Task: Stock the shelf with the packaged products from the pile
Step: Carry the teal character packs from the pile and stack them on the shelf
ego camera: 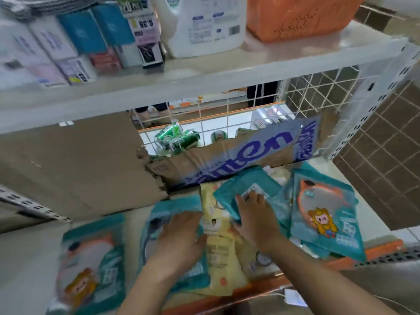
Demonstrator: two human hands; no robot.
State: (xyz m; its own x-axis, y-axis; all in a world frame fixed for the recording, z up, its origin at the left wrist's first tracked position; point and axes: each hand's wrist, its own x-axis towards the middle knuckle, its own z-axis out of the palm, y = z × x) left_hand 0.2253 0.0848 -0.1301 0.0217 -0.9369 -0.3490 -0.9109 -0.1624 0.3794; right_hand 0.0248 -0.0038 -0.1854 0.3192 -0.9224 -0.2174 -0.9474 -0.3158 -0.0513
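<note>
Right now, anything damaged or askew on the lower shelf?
Yes. The cardboard backing has a ragged torn edge mid-shelf, and a flap with blue lettering leans tilted, text upside down. The teal packets lie overlapping at mixed angles. Green cans behind the wire grid lie on their sides.

One wide-angle camera is worn on the head, close before a shop rack, and is aimed forward and down. The lower shelf [134, 220] is looked down upon at near range; the upper shelf [204, 71] is met almost edge-on towards 12 o'clock. Both forearms are admitted from 6 o'clock. The left hand [181, 235] and the right hand [256, 219], by which a teal packet [245, 185] is gripped, are framed just below centre.
</note>
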